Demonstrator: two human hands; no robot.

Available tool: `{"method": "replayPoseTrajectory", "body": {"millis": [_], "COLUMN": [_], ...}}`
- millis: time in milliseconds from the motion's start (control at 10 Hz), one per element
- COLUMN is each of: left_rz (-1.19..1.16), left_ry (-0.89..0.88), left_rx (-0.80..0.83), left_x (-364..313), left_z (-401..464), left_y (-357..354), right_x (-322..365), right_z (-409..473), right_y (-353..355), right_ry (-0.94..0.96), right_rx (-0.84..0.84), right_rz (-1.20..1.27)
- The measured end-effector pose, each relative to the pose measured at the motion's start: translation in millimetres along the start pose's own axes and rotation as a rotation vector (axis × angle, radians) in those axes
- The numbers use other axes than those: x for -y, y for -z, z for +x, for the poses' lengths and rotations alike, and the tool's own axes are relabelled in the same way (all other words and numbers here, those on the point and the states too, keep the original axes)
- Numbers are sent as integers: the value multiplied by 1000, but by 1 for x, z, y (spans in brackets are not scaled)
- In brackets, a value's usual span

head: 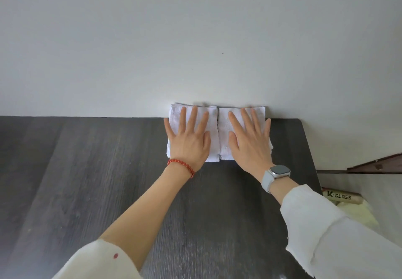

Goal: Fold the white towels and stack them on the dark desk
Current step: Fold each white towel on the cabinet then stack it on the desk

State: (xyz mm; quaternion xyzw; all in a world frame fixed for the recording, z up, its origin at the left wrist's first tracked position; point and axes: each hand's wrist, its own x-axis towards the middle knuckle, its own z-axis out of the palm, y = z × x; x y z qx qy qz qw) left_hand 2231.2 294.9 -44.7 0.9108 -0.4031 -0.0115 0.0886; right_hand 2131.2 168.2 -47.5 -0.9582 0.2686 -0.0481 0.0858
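Two stacks of folded white towels stand side by side at the far edge of the dark desk (pixel 108 180), touching the wall. My left hand (pixel 189 139) lies flat, fingers spread, on the left stack (pixel 214 154). On the right stack (pixel 224 130) my right hand (pixel 252 141) rests the same way, palm down. Neither hand grips anything. A narrow seam separates the two stacks. Most of each top towel is hidden under my palms.
A pale wall (pixel 195 39) rises directly behind the stacks. The desk's right edge (pixel 313 159) runs close to the right stack. Beyond it, on the floor, lie a roll labelled K-GLASS (pixel 341 197) and a dark wooden door edge (pixel 378 165).
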Motion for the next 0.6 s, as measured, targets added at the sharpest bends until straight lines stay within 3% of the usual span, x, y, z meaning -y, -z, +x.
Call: {"method": "replayPoseTrajectory", "body": {"millis": [100, 200, 300, 400, 500, 600], "left_rz": [-152, -525, -796, -811, -815, -671], "left_ry": [143, 387, 442, 437, 438, 480], "left_rx": [-121, -76, -17, 13, -3, -19], "left_x": [12, 20, 19, 16, 17, 17], "left_z": [-30, -51, -59, -57, -56, -70], "left_y": [-5, -10, -8, -5, -2, -9], "right_x": [-6, -17, -18, -18, -13, 0], "right_z": [-21, -37, -45, -44, -45, -45], "right_y": [0, -4, -6, -2, 9, 45], "right_ry": [-123, -421, -562, -565, -585, -565], "right_rx": [-165, -196, -67, -11, -59, -211], "right_rz": [118, 522, 846, 878, 885, 967]}}
